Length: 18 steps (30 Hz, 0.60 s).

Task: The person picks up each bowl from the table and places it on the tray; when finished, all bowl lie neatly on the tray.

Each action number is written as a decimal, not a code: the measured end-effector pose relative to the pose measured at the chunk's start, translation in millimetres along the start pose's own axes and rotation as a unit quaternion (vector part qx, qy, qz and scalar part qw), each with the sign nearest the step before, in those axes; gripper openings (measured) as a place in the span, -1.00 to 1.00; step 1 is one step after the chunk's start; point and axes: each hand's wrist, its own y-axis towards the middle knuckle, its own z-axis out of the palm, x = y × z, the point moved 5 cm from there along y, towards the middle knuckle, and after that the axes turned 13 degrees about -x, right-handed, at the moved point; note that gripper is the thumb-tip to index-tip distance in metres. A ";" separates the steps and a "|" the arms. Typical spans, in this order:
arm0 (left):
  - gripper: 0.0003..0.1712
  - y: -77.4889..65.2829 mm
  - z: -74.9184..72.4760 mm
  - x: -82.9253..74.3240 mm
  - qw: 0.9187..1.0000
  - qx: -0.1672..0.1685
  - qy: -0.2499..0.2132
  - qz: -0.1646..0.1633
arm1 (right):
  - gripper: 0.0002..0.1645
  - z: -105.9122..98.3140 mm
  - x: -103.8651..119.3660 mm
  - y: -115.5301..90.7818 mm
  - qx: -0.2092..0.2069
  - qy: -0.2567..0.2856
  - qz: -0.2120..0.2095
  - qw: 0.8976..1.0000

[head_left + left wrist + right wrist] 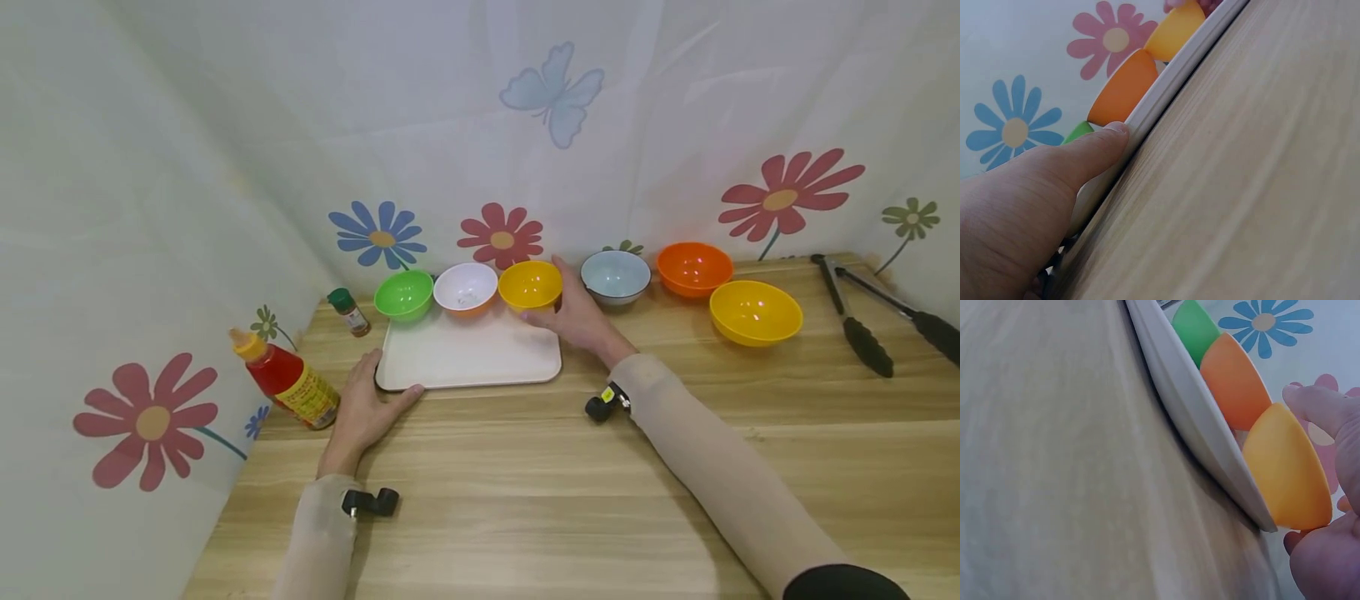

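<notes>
A white tray (468,358) lies on the table, with a green bowl (405,297), a white-lined orange bowl (467,290) and a small yellow bowl (531,286) in a row along its back. My right hand (581,317) holds the yellow bowl from its right side, thumb in front and fingers behind. In the right wrist view, part of that hand (1341,444) shows beside the bowl. My left hand (367,415) rests at the tray's front left corner. Its straight thumb (1094,147) lies against the rim in the left wrist view; the other fingers are mostly hidden there.
A red sauce bottle (296,385) stands left of my left hand, and a green-capped spice jar (349,312) behind it. To the right are a pale blue bowl (617,277), another orange bowl (694,269), a larger yellow bowl (755,313) and black-tipped tongs (866,346). A flowered curtain (450,150) hangs behind.
</notes>
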 end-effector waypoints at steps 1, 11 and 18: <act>0.35 0.1 -0.1 0.1 1.000 0.000 0.000 0.000 | 0.48 -0.5 1.8 -0.2 0.000 -0.003 -0.002 1.000; 0.35 1.3 1.0 0.3 1.000 -0.002 -0.007 0.005 | 0.48 -11.0 11.0 -3.3 -0.014 -0.028 0.026 0.999; 0.33 0.8 0.4 0.7 1.000 -0.009 -0.009 0.013 | 0.47 -22.1 21.8 -4.6 -0.021 -0.001 0.028 0.999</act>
